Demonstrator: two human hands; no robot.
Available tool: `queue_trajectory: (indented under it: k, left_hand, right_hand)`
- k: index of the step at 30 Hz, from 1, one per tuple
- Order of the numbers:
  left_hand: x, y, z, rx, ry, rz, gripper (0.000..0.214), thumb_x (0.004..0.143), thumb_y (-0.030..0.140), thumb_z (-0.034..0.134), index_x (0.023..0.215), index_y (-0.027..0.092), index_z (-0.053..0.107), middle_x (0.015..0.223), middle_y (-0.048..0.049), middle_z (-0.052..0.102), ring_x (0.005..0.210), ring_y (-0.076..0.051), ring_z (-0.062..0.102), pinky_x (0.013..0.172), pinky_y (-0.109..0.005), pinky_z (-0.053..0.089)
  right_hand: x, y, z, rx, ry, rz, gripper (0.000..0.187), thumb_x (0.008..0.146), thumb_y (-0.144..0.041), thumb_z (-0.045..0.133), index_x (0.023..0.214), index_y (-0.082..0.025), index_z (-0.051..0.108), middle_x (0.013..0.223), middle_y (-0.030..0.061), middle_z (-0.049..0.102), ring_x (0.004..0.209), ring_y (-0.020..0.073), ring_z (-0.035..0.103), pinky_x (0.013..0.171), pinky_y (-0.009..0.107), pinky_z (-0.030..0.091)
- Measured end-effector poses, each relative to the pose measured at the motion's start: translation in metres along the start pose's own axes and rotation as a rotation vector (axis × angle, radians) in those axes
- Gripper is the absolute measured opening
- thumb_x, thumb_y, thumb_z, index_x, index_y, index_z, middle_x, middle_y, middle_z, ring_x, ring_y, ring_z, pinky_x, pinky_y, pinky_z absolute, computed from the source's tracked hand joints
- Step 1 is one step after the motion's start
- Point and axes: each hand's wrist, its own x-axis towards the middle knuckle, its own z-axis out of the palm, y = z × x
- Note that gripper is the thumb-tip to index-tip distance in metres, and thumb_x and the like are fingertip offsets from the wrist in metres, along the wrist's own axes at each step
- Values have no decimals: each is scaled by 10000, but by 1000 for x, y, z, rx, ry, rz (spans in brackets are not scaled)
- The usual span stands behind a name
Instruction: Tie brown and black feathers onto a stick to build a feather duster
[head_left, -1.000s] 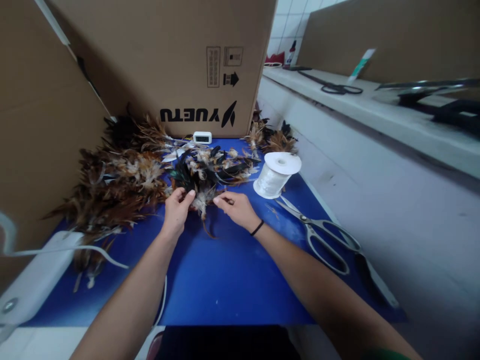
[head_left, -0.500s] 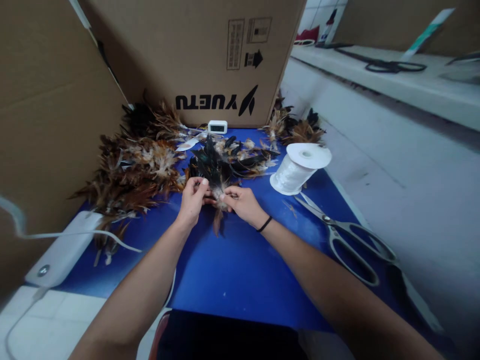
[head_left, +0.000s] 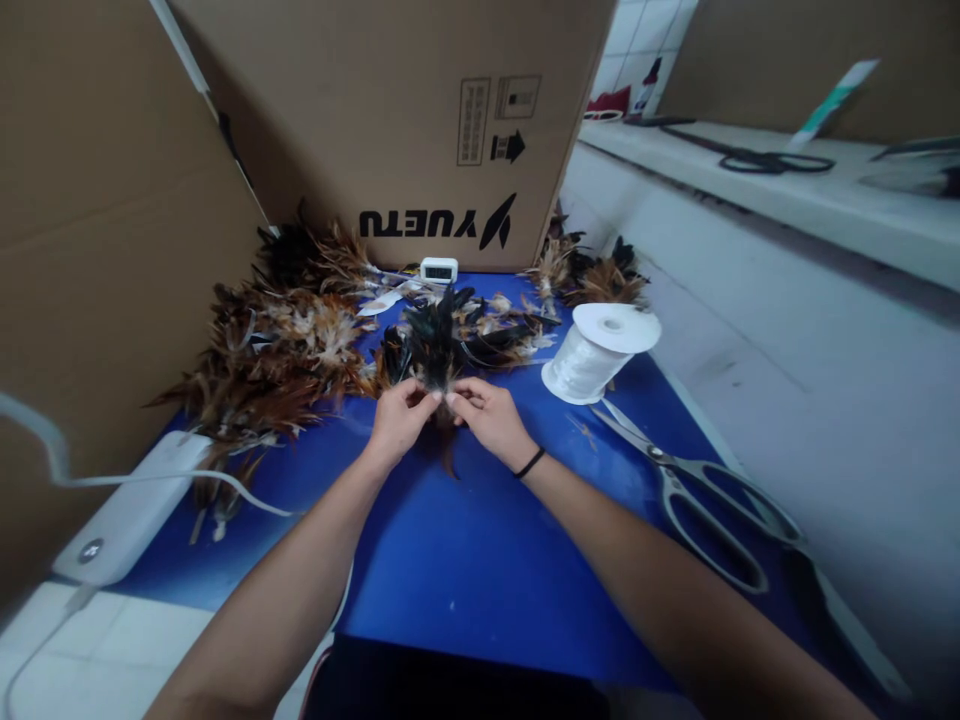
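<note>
Between my hands, over the middle of the blue table point(head_left: 420, 560), is a bunch of dark feathers point(head_left: 435, 340) with pale fluffy bases and a brown tip hanging below. My left hand point(head_left: 401, 420) pinches the base from the left, thumb and fingers closed. From the other side my right hand point(head_left: 487, 415), with a black band on its wrist, pinches the same base, so the two thumbs almost meet. Their grip hides the feather quills. Behind the bunch lie more loose feathers point(head_left: 502, 340). A white ribbon spool point(head_left: 600, 350) stands to the right of my right hand.
Brown feather bundles point(head_left: 277, 340) heap at the left, with others point(head_left: 600, 275) at the back right. Large scissors point(head_left: 675, 470) lie on the right. A small digital clock point(head_left: 439, 270) sits before the cardboard box point(head_left: 315, 110). A white power bank point(head_left: 135, 510) with cables is left.
My left hand has shifted inward and its thumb now presses at the feather base beside my right thumb. The whole view has tilted slightly, so things appear lower.
</note>
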Motion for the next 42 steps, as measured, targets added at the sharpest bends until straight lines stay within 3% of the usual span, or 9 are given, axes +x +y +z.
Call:
queue_trajectory:
  k: [4, 9, 15, 21, 29, 34, 42]
  left_hand:
    - [-2, 1, 1, 116, -14, 98, 173, 729, 310, 613, 641, 165, 575, 565, 24, 512, 538, -100, 440, 524, -214, 321]
    - [-5, 9, 1, 167, 12, 177, 253, 675, 271, 665, 515, 178, 492, 486, 44, 417, 498, -94, 366, 497, -217, 257]
    - [-3, 3, 2, 23, -105, 24, 216, 726, 331, 624, 625, 171, 520, 513, 34, 504, 482, -92, 439, 476, -207, 320]
    - [-3, 5, 2, -158, -112, -94, 201, 734, 345, 616, 693, 161, 546, 496, 27, 517, 415, -76, 425, 393, -188, 307]
    - [-3, 5, 3, -196, -121, -117, 158, 764, 312, 578, 758, 154, 581, 507, 4, 553, 416, -95, 482, 368, -185, 325]
    - [-4, 7, 4, -197, -136, -116, 147, 745, 298, 591, 737, 151, 597, 518, -1, 568, 433, -97, 505, 372, -182, 343]
    - [-2, 6, 3, -295, -56, -160, 186, 712, 318, 631, 685, 161, 535, 493, 14, 556, 424, -84, 484, 375, -178, 339]
  right_hand:
    - [1, -4, -1, -102, 156, -106, 185, 746, -356, 614, 720, -174, 605, 723, 11, 610, 649, 121, 540, 631, 246, 437]
    - [2, -1, -2, -178, 97, -72, 215, 754, -349, 584, 626, -185, 528, 583, -27, 505, 573, 111, 460, 545, 229, 374]
    - [4, 5, -1, 37, 101, 40, 225, 751, -345, 562, 625, -198, 447, 507, -52, 486, 469, 89, 433, 471, 216, 346]
    - [4, 4, -3, 161, 114, 107, 215, 732, -358, 587, 653, -189, 479, 483, -44, 529, 414, 79, 450, 422, 203, 328]
    - [3, -1, -4, 240, 111, 202, 241, 731, -397, 594, 705, -192, 470, 498, -32, 570, 398, 83, 467, 361, 187, 288]
    - [1, -4, -4, 231, 54, 164, 343, 632, -361, 702, 816, -191, 468, 538, -57, 573, 461, 92, 521, 402, 185, 344]
    - [2, -3, -2, 233, 145, 194, 288, 636, -275, 654, 835, -190, 466, 465, -76, 543, 395, 82, 481, 381, 179, 338]
